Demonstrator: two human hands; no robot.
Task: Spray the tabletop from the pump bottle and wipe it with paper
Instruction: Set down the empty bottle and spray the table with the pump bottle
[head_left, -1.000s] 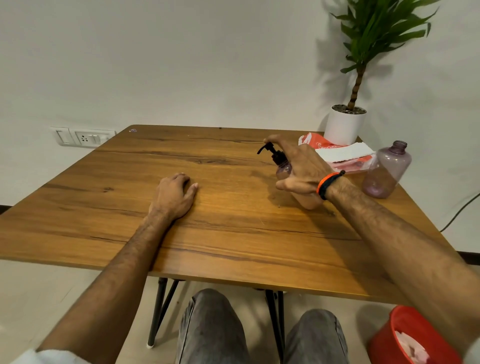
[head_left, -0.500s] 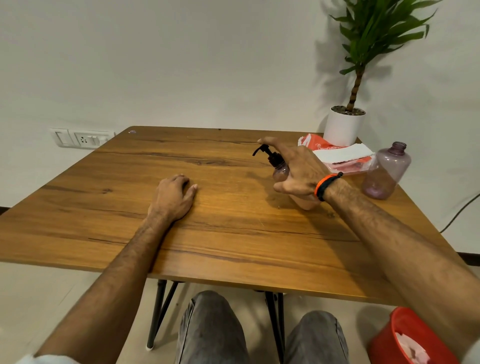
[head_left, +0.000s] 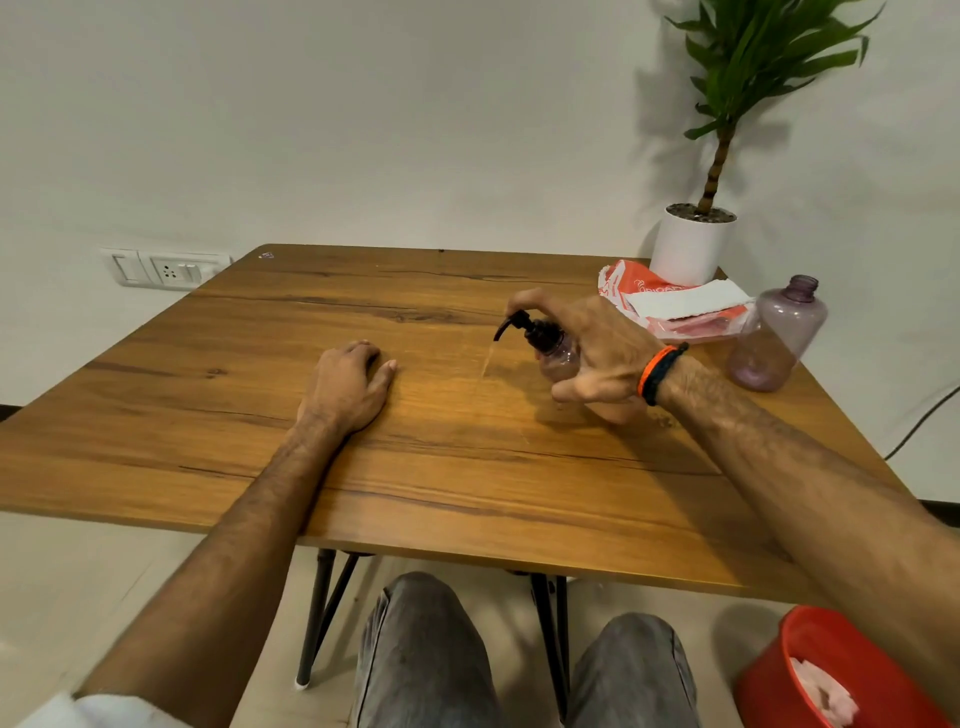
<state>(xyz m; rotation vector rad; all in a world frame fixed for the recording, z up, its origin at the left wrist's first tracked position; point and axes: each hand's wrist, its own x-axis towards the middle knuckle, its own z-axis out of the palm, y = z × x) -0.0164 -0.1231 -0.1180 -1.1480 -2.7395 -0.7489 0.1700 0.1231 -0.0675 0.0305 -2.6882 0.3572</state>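
My right hand (head_left: 602, 358) grips a small purple pump bottle (head_left: 557, 353) with a black pump head, tilted left above the wooden tabletop (head_left: 441, 467). Its forefinger presses on the pump. A thin stream of liquid falls from the nozzle onto the wood just left of the bottle. My left hand (head_left: 348, 387) lies flat, palm down, on the tabletop's middle, holding nothing. White paper (head_left: 685, 304) rests on an orange packet (head_left: 623, 283) at the table's far right.
A second purple bottle (head_left: 776, 338) without a cap stands near the right edge. A white pot with a green plant (head_left: 693, 244) fills the far right corner. A red bin (head_left: 831, 675) with crumpled paper sits on the floor at lower right.
My right hand has shifted the pump bottle slightly left and tilted it, and the forefinger has pressed the pump, so liquid now streams out. The left hand has stayed still.
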